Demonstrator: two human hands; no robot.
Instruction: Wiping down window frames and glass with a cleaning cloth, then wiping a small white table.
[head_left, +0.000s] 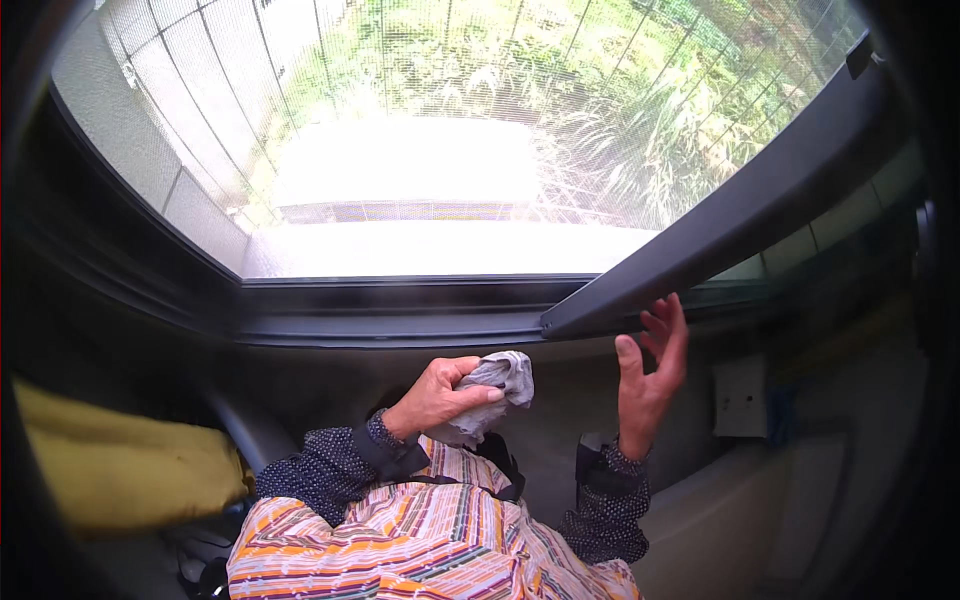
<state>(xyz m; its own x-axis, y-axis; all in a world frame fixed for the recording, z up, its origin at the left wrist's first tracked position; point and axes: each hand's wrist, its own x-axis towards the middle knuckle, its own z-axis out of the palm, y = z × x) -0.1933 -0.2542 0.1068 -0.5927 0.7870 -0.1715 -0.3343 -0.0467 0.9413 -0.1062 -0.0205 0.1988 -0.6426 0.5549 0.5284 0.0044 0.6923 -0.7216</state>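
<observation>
My left hand (446, 394) grips a crumpled grey cloth (506, 382) between thumb and fingers, in front of my striped apron. Raised at the right, my right hand (652, 367) has its thumb and fingers apart and holds nothing. Its fingertips are close to the lower edge of a dark window sash frame (720, 202); whether they touch it I cannot tell. Beyond both hands runs the dark window sill track (390, 326), below a large window with a mesh screen (465, 82).
A yellow cloth-like item (127, 465) lies at the left. On the right stands a small white box or panel (741, 397) beside something blue. A pale ledge (712, 495) runs at the lower right. Outside are a wire grid and green plants.
</observation>
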